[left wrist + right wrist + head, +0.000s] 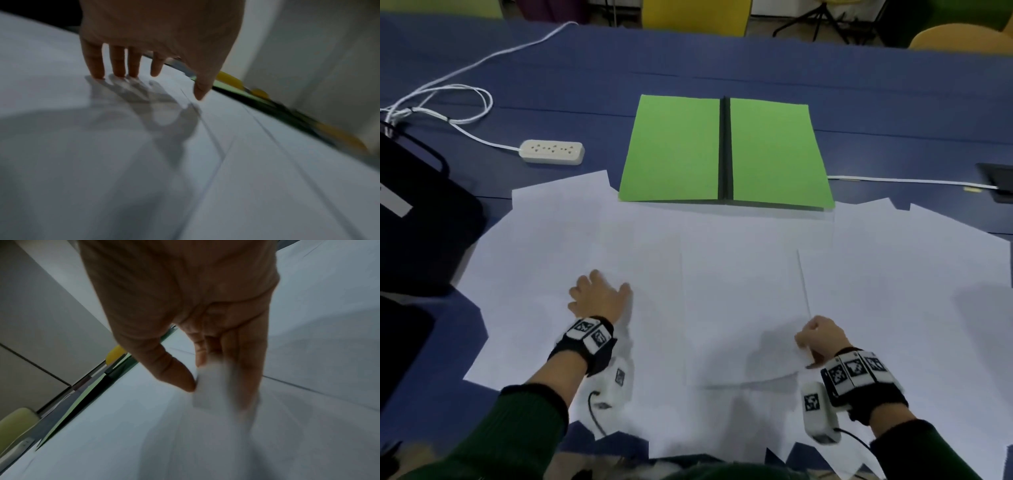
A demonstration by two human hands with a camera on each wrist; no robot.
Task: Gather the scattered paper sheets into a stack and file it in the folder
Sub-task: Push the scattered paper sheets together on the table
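Observation:
Several white paper sheets [739,260] lie overlapping across the near half of the blue table. The green folder [726,150] lies open and flat behind them, its black spine in the middle. My left hand [599,294] rests flat on the sheets at the left, fingers [94,65] straight and spread, tips touching the paper [102,146]. My right hand [818,337] pinches the near right corner of the middle sheet [743,325] between thumb and fingers [180,379], and that corner [209,386] is raised off the sheets below.
A white power strip [552,151] with its cord lies left of the folder. A black case [421,219] stands at the table's left edge. A white cable [893,180] runs to a dark device [1000,181] at the right. Yellow chairs [688,13] stand beyond the table.

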